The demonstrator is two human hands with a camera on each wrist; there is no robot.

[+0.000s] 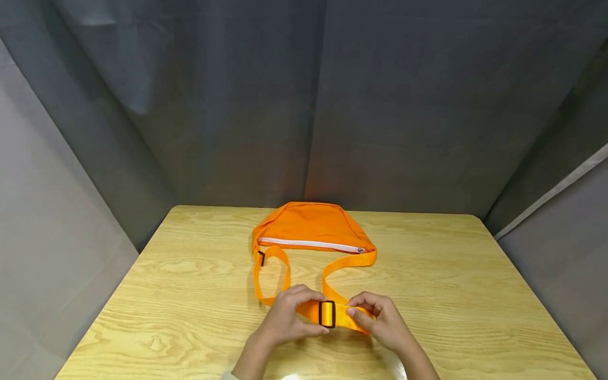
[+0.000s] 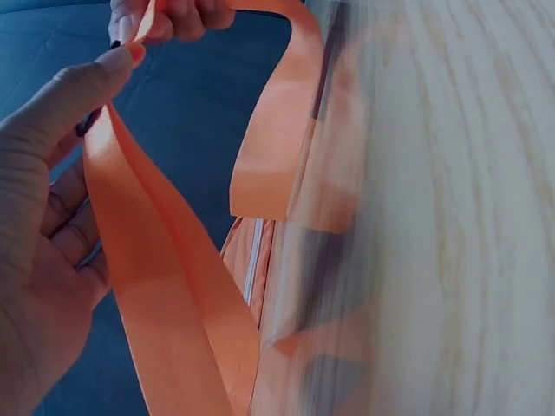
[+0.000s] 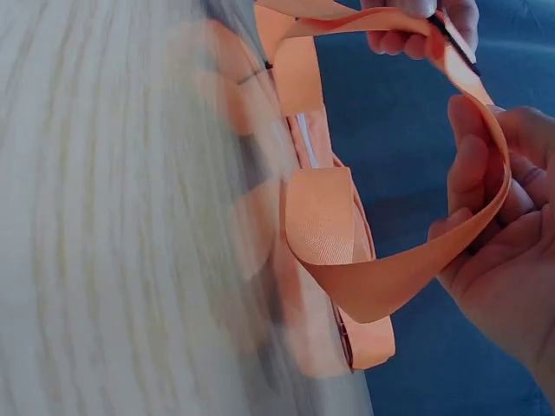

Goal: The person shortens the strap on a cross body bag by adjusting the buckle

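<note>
An orange waist bag (image 1: 313,224) with a white zipper lies at the table's far side, its orange strap (image 1: 336,274) looping toward me. The left hand (image 1: 287,316) holds a black slider buckle (image 1: 326,314) by its upper and lower edges, thumb below and fingers above, with strap threaded through it. Just right of the buckle, the right hand (image 1: 382,322) pinches the strap between thumb and fingers. The right wrist view shows a strap loop (image 3: 416,269) curving past the right palm. In the left wrist view a doubled length of strap (image 2: 147,251) hangs below the left thumb.
The wood-grain table (image 1: 180,295) extends on both sides of the bag. A small black ring (image 1: 262,258) joins the strap at the bag's left end. Dark grey curtains (image 1: 247,105) stand behind the table, and paler panels (image 1: 47,221) flank it.
</note>
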